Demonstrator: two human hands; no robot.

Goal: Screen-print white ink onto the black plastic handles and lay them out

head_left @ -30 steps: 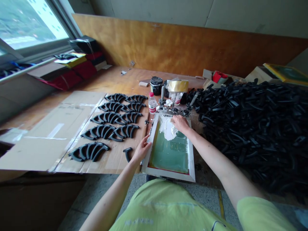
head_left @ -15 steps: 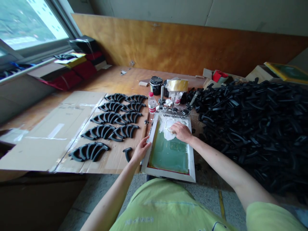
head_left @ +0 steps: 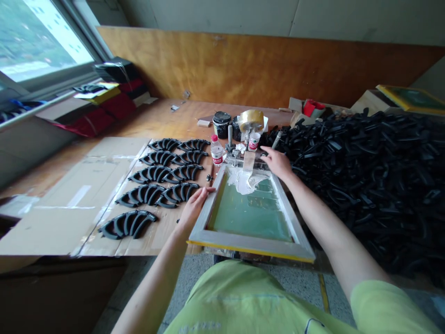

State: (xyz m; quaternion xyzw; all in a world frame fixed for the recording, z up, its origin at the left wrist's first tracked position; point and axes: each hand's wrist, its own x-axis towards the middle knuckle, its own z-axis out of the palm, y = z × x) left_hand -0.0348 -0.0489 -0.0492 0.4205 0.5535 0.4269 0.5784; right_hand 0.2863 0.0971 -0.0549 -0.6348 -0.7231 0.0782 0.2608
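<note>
A screen-printing frame (head_left: 248, 239) with green mesh is tilted up, its near edge raised above the table. My left hand (head_left: 196, 204) grips the frame's left side. White ink (head_left: 239, 181) lies in a thick patch at the far end of the mesh. A small squeegee (head_left: 249, 161) rests there, leaning against the hinge clamp bar (head_left: 236, 160). My right hand (head_left: 278, 163) is open and empty beyond the frame's far right corner, index finger stretched toward the clamp. Curved black plastic handles (head_left: 130, 223) lie in fanned rows on cardboard to the left.
A large heap of black parts (head_left: 354, 185) fills the right side. Behind the frame stand a red-capped bottle (head_left: 217, 152), a paper cup (head_left: 254, 141), an ink tub (head_left: 221, 124) and a tape roll (head_left: 251, 119). Flattened cardboard (head_left: 69, 199) covers the left.
The frame's near edge has risen toward me, with my left hand at its side. My right hand has let go of the squeegee and moved right and away from the mesh.
</note>
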